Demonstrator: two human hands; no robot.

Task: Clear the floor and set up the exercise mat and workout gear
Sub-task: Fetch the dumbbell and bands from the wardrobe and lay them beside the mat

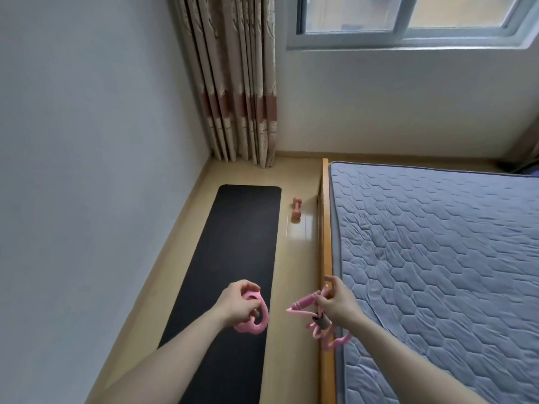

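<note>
The black exercise mat (233,272) already lies unrolled, a pink dumbbell (297,210) beside it. The left hand (237,306) grips a pink ring (253,319); the right hand (335,301) holds a pink resistance band (320,330), both not yet placed.

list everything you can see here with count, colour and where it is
exercise mat: 1, black, unrolled flat on the floor between wall and bed
dumbbell: 1, pink, on the floor between mat and bed frame
pink gear: pink, several looped pieces, exact count unclear, held in both hands
bed frame: 1, wooden, right of the mat
mattress: 1, blue-grey quilted, on the frame
curtain: 1, beige with reddish band, far corner
window: 1, white frame, above the bed
left hand: grips a pink loop over the mat
right hand: grips pink tubing beside the bed
</note>
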